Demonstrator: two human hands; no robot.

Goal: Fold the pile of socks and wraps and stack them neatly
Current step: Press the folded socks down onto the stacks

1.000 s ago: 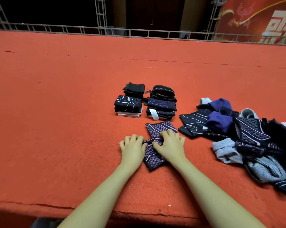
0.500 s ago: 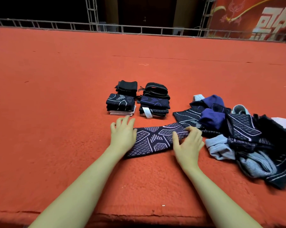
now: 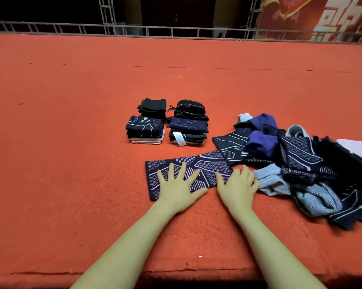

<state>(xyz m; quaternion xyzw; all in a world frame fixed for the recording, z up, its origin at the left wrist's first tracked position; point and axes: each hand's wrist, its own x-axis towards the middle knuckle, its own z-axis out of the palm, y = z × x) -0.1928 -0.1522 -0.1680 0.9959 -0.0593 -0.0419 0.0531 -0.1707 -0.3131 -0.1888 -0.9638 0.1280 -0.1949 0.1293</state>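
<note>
A dark patterned wrap (image 3: 188, 170) lies spread flat on the red carpeted surface (image 3: 71, 142), close to its near edge and roughly midway along it, its long side running left to right. The left hand (image 3: 179, 187) presses flat on the wrap's left half, fingers straight and fanned apart, grasping nothing. The right hand (image 3: 237, 187) rests palm down at the wrap's right end, thumb on the fabric and the other fingers relaxed on the carpet just beside it, also holding nothing. The wrap's far right corner touches the unsorted pile (image 3: 301, 163) of dark, purple and pale grey socks and wraps that spreads toward the right edge of the surface. Farther in from the near edge, beyond the wrap, stand folded stacks: a left stack (image 3: 144, 130) with a pale piece at the bottom, a right stack (image 3: 188, 128) with a white tag hanging from its front, and a small black folded stack (image 3: 153, 107) behind the left one. A metal railing (image 3: 176, 31) runs along the far edge.
</note>
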